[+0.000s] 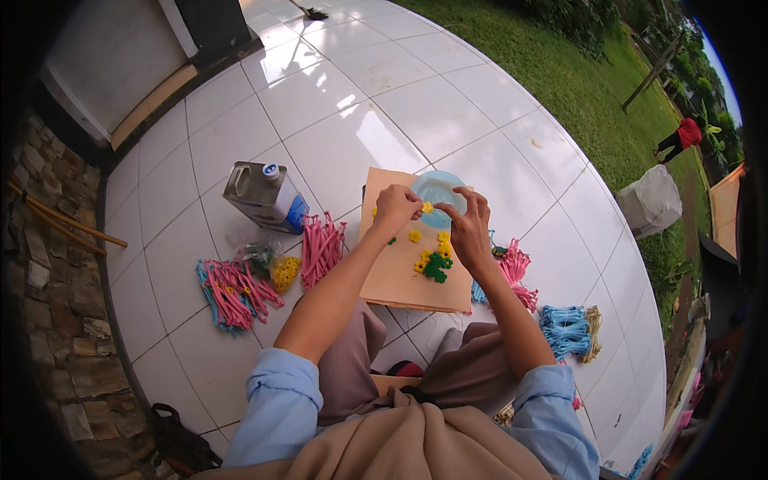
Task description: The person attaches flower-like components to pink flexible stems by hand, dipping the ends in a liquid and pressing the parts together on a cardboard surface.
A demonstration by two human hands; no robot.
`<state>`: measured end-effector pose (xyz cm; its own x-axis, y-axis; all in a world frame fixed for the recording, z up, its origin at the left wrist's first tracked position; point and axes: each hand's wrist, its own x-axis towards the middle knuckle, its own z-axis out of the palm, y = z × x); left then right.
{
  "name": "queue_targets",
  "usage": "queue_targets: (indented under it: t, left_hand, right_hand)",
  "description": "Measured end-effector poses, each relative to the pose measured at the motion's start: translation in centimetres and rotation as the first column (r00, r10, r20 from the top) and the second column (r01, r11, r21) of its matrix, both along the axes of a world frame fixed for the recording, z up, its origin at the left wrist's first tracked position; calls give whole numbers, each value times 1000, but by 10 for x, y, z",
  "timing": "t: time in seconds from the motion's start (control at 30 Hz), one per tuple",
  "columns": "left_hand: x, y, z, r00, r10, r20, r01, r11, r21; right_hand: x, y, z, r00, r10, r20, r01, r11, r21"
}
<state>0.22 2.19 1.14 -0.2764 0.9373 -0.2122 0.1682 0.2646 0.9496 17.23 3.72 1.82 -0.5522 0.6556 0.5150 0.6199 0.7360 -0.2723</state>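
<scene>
A small yellow flower piece (427, 208) is pinched between the thumb and finger of my left hand (396, 206). Close by on its right is my right hand (472, 220), its thumb reaching toward the flower and its fingers bent, apart from the thumb. Both hands are above a tan board (392, 276). Under and beyond them lies a round light-blue dish (438, 178). Loose yellow flowers (415, 237) and a small heap of green pieces (437, 268) rest on the board, partly mixed together.
On the left stand a metal can (264, 196), pink cord bundles (322, 250) and a bag of yellow pieces (285, 274). To the right lie pink bundles (516, 272) and blue bundles (566, 330). A person in red (686, 134) bends over on the grass.
</scene>
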Motion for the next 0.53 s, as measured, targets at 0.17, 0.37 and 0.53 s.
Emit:
queue_targets:
  t: [0.17, 0.37, 0.53]
  left_hand:
    - [0, 1, 0, 1000, 2, 18, -1, 1000, -8]
    - [0, 0, -1, 998, -23, 51, 23, 1000, -8]
    - [-5, -4, 0, 991, -100, -83, 95, 994, -60]
  right_hand:
    - [-4, -3, 0, 1000, 20, 16, -21, 1000, 14]
    - [-4, -3, -1, 998, 40, 44, -40, 999, 2]
    - [-3, 8, -7, 963, -90, -253, 5, 949, -316]
